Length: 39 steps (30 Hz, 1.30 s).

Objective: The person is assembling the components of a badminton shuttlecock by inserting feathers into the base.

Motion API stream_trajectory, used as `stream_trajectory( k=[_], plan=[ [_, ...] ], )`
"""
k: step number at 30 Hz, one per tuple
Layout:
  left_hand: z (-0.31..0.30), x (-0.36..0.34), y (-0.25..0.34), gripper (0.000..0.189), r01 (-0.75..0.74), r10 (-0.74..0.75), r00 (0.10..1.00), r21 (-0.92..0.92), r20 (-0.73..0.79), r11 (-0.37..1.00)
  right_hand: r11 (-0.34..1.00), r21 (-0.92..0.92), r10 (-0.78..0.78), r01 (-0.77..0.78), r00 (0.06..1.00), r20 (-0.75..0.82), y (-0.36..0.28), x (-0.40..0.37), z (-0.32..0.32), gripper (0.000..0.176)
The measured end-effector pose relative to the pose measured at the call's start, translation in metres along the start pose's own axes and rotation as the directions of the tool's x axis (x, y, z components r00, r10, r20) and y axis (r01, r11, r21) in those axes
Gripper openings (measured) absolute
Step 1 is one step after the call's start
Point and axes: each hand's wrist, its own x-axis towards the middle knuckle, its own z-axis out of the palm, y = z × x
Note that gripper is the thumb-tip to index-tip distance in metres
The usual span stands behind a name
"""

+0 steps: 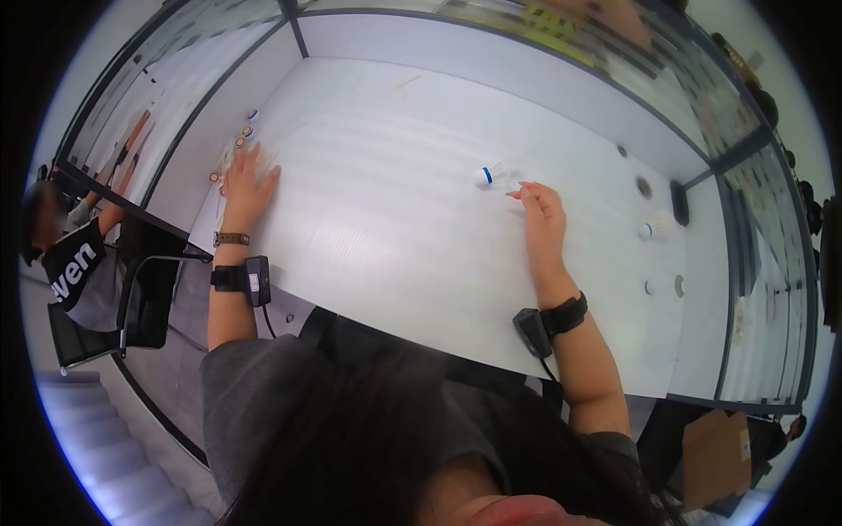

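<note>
Right grip (539, 210) is drawn nearly closed, thumb and forefinger pinched together just beside the feather skirt of a shuttlecock (488, 175). I cannot tell if the fingertips already touch the feathers or only stand next to them. This shuttlecock lies on its side near the middle of the white worktop (395, 219), with its blue-banded base pointing away from the hand.

Left grip (247, 188) is open and lies flat on the worktop at the far left, fingers spread. A few small cork bases (248, 131) lie close in front of it, next to the glass wall (175, 105).

Such a shuttlecock looks very light, and I think it will roll or slide at a small push. The feathers seem thin and easy to bend or break, while the round base should be firm. The safer place to hold it is probably the base, with a soft pinch only.

Two more shuttlecocks (653, 230) lie well apart to the right.
</note>
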Motion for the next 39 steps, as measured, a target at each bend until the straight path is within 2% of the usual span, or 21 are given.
stream_trajectory(
  k=[4, 7, 10, 13, 16, 19, 22, 25, 28, 34, 37, 39],
  plan=[
    [-0.005, -0.003, 0.011, 0.068, -0.126, 0.133, 0.991, -0.25, 0.012, 0.96, 0.999, -0.002, 0.034, -0.034, 0.999, -0.004, -0.004, 0.0, 0.0, 0.019],
    [-0.023, -0.003, 0.033, 0.07, -0.131, 0.126, 0.991, -0.236, -0.034, 0.963, 0.998, 0.024, 0.054, -0.054, 0.999, 0.0, 0.001, 0.0, -0.001, 0.019],
    [-0.02, -0.001, 0.028, 0.073, -0.154, 0.143, 0.984, -0.098, -0.105, 0.983, 0.997, 0.044, 0.062, -0.062, 0.998, -0.013, 0.001, 0.0, -0.001, 0.019],
    [-0.013, -0.002, 0.022, 0.076, -0.06, 0.077, 0.989, 0.143, -0.122, 0.988, 0.999, 0.04, 0.02, -0.019, 1.0, -0.006, 0.003, 0.0, -0.001, 0.019],
    [-0.01, -0.006, 0.018, 0.078, 0.064, -0.029, 0.994, 0.352, -0.105, 0.934, 0.998, -0.057, 0.005, -0.005, 1.0, -0.003, -0.001, 0.0, -0.003, 0.019],
    [-0.009, -0.007, 0.02, 0.076, 0.158, -0.183, 0.983, 0.482, 0.004, 0.862, 0.998, 0.033, 0.059, -0.059, 0.998, -0.004, 0.004, 0.0, -0.002, 0.02],
    [-0.012, -0.008, 0.025, 0.073, 0.198, -0.231, 0.973, 0.417, 0.029, 0.887, 0.996, 0.056, 0.065, -0.064, 0.998, -0.016, 0.002, -0.001, -0.002, 0.02],
    [-0.02, -0.008, 0.034, 0.071, 0.201, -0.212, 0.977, 0.391, -0.015, 0.898, 0.999, 0.035, 0.02, -0.019, 1.0, -0.023, 0.002, 0.0, -0.002, 0.02],
    [-0.021, -0.007, 0.031, 0.076, 0.121, -0.036, 0.969, 0.341, -0.246, 0.932, 0.996, 0.069, 0.062, -0.06, 0.998, -0.021, 0.006, 0.0, -0.002, 0.02],
    [-0.014, -0.007, 0.015, 0.092, 0.147, -0.025, 0.933, 0.316, -0.36, 0.937, 0.999, 0.049, 0.021, -0.021, 1.0, -0.019, 0.005, 0.0, -0.001, 0.018],
    [-0.01, -0.008, 0.013, 0.106, 0.218, -0.118, 0.89, 0.184, -0.44, 0.959, 0.99, 0.128, 0.063, -0.061, 0.998, -0.009, 0.01, 0.0, -0.001, 0.018],
    [-0.012, -0.01, 0.015, 0.112, 0.3, -0.214, 0.886, 0.157, -0.412, 0.941, 0.996, 0.073, 0.053, -0.052, 0.998, -0.018, 0.009, 0.0, -0.003, 0.017]
  ],
)
